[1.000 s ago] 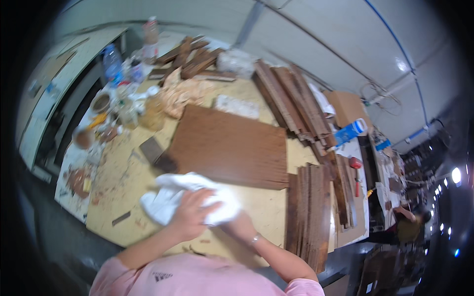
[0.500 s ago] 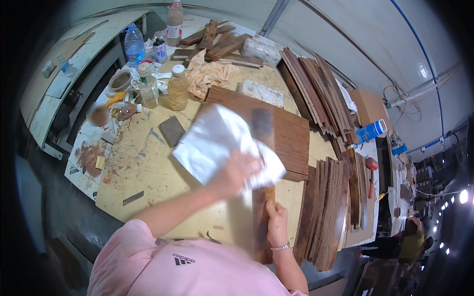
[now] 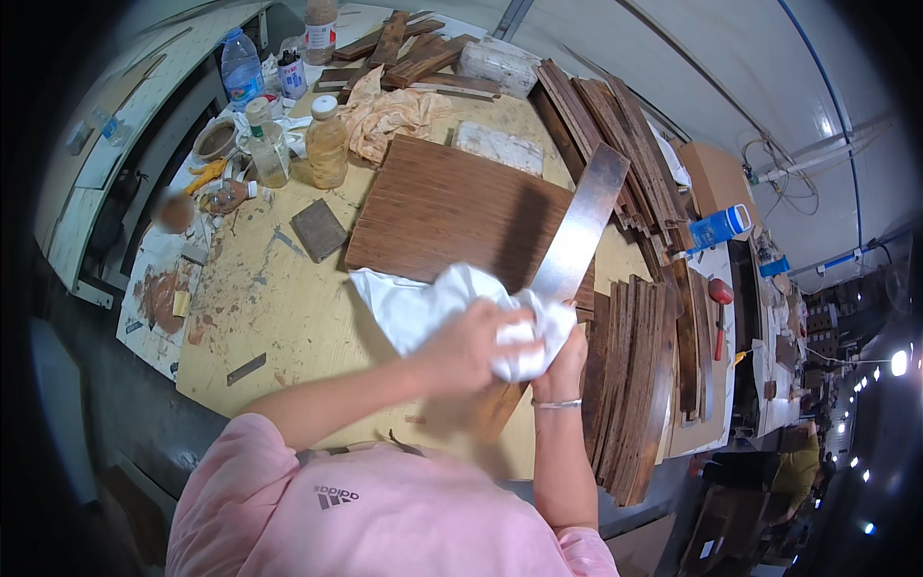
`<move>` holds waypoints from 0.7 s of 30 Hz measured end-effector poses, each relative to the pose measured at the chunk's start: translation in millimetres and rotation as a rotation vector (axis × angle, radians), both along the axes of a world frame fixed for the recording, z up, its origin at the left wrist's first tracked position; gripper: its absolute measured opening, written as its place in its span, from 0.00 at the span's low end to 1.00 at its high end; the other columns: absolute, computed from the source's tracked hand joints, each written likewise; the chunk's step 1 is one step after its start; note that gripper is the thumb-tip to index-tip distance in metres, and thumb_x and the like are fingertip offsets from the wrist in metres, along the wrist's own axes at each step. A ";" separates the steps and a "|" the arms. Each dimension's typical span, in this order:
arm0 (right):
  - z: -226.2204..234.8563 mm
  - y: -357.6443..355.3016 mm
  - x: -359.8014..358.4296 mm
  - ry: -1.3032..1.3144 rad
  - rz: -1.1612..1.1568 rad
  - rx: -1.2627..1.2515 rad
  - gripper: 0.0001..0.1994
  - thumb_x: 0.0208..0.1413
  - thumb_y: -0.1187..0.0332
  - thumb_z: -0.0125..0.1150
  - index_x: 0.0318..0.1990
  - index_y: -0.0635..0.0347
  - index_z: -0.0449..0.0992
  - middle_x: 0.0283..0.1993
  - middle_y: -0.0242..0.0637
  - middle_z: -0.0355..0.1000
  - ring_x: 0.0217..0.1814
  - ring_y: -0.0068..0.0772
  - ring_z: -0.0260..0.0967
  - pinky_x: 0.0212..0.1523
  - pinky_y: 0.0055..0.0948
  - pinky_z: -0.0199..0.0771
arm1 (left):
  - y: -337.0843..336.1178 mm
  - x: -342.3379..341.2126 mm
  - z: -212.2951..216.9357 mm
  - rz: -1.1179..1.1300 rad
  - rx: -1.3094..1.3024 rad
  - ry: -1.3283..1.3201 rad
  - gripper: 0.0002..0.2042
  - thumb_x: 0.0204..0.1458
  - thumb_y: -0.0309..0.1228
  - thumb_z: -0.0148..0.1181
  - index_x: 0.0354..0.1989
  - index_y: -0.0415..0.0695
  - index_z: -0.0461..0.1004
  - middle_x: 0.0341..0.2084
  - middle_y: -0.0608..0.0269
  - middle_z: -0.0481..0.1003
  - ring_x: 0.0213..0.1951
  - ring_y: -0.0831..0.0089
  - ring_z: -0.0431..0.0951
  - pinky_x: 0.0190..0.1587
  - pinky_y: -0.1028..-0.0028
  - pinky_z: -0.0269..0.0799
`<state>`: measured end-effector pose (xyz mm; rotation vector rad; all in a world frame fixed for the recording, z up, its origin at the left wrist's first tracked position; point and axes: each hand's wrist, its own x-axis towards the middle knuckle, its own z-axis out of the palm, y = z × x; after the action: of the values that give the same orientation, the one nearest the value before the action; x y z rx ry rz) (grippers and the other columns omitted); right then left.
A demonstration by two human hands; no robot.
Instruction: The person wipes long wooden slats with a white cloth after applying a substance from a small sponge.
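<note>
My left hand (image 3: 463,348) clutches a crumpled white cloth (image 3: 423,306) and presses it against a long dark wooden plank (image 3: 580,229). That plank tilts up and away over the bench, its glossy face catching light. My right hand (image 3: 567,358), with a bracelet at the wrist, grips the plank's lower part, half hidden behind the cloth. The plank's near end is blurred below my hands. A wide dark brown wood panel (image 3: 447,207) lies flat on the workbench (image 3: 279,317) just beyond the cloth.
Stacks of dark planks lie at the right (image 3: 635,385) and at the back (image 3: 615,125). Bottles and jars (image 3: 327,142), a tan rag (image 3: 385,111) and a small dark block (image 3: 319,229) sit at the back left. A blue container (image 3: 717,228) and a red mallet (image 3: 721,293) lie farther right.
A second ago one hand pressed the cloth flat on the bench. The plank has since been lifted, and the cloth is now bunched around its lower part.
</note>
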<state>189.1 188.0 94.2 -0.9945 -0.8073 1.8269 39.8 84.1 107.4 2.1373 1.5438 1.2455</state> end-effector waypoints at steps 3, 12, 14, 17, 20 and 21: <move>21.5 15.5 -6.5 -0.036 -0.154 -0.006 0.16 0.66 0.60 0.48 0.47 0.65 0.72 0.47 0.38 0.72 0.45 0.31 0.69 0.48 0.30 0.70 | -45.8 12.4 -43.3 -0.237 0.000 -0.110 0.28 0.32 0.16 0.56 0.45 0.58 0.82 0.47 0.63 0.73 0.44 0.58 0.69 0.51 0.66 0.68; 11.7 19.3 9.9 -0.028 -0.070 -0.038 0.15 0.67 0.59 0.47 0.47 0.62 0.73 0.44 0.34 0.74 0.44 0.31 0.71 0.46 0.29 0.72 | -62.5 -52.2 -53.9 0.096 -0.283 -0.221 0.18 0.42 0.29 0.68 0.45 0.49 0.80 0.50 0.59 0.75 0.54 0.57 0.70 0.58 0.61 0.62; 3.9 11.6 15.1 0.025 0.066 -0.190 0.19 0.65 0.56 0.49 0.55 0.58 0.70 0.51 0.35 0.74 0.50 0.33 0.71 0.52 0.36 0.71 | -58.5 -64.1 -38.0 0.040 -0.293 -0.172 0.18 0.45 0.36 0.69 0.46 0.46 0.79 0.49 0.61 0.76 0.55 0.61 0.70 0.59 0.62 0.61; -12.5 0.0 11.4 -0.054 0.047 -0.123 0.15 0.64 0.61 0.53 0.50 0.64 0.73 0.47 0.35 0.74 0.47 0.30 0.71 0.51 0.29 0.69 | -84.9 -109.2 -43.0 0.438 -0.281 -0.499 0.12 0.50 0.28 0.64 0.43 0.41 0.79 0.41 0.60 0.79 0.43 0.71 0.76 0.49 0.70 0.71; -14.8 -11.4 16.8 -0.208 0.159 0.002 0.14 0.62 0.63 0.54 0.49 0.63 0.74 0.46 0.33 0.75 0.46 0.28 0.70 0.50 0.28 0.67 | -139.8 -176.3 -84.0 0.985 -0.155 -0.524 0.07 0.53 0.22 0.59 0.40 0.38 0.78 0.34 0.61 0.80 0.35 0.79 0.77 0.41 0.77 0.73; -12.2 -15.8 16.1 -0.231 0.209 0.034 0.14 0.62 0.63 0.54 0.47 0.64 0.74 0.45 0.33 0.75 0.45 0.27 0.70 0.49 0.27 0.67 | -163.6 -198.7 -85.8 1.164 -0.126 -0.532 0.06 0.51 0.22 0.60 0.36 0.39 0.79 0.31 0.56 0.80 0.33 0.70 0.80 0.37 0.73 0.74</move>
<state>205.2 172.2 82.1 -1.1491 -1.1146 1.8879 -158.9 -79.5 21.6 0.5711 2.5023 1.6942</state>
